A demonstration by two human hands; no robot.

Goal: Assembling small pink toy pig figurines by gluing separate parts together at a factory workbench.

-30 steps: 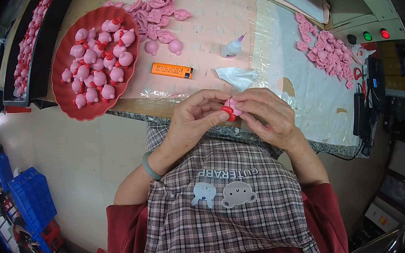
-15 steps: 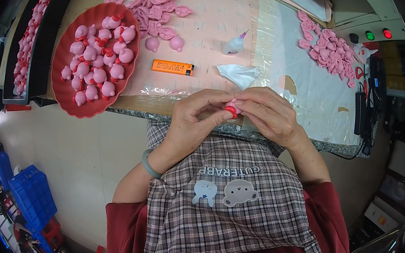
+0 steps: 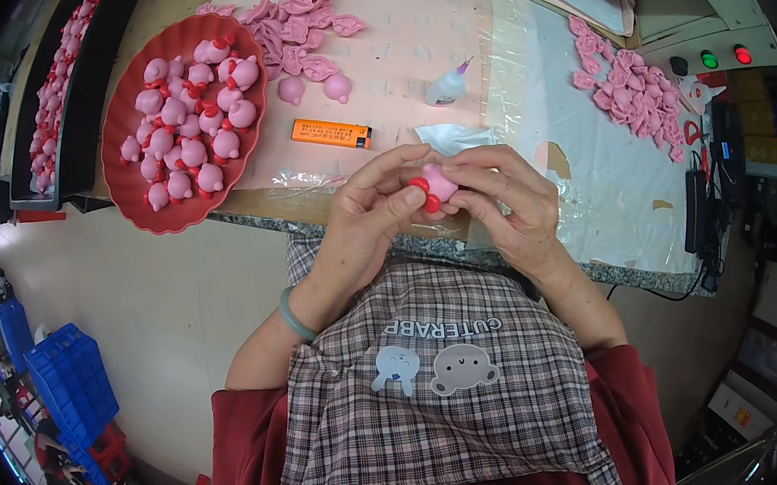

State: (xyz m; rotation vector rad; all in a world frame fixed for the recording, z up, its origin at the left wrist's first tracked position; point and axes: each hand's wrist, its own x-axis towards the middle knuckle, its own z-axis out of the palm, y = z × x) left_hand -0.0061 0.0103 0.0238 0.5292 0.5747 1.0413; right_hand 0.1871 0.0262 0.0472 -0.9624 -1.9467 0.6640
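Over the table's near edge, both my hands hold one small pink rubbery figure with red feet [image 3: 440,184]. My left hand [image 3: 375,208] pinches its red part between thumb and fingers. The fingers and thumb of my right hand [image 3: 510,198] close on its pink rounded side. Just beyond my hands lies a crumpled white tissue [image 3: 455,136], partly covered by my fingers. A small squeeze bottle with a thin purple tip [image 3: 448,87] stands behind the tissue. To the left rests an orange lighter [image 3: 330,133].
A red scalloped bowl [image 3: 126,188] at left holds many similar pink-and-red figures. Limp pink pieces [image 3: 305,17] lie behind the lighter, with another pile [image 3: 638,91] at right. A long black tray [image 3: 72,111] stands far left; a power strip [image 3: 694,210] lies along the right edge.
Between my fingers the figure has turned and moved slightly left and up, so more of its pink body and red feet show. My right thumb has spread lower.
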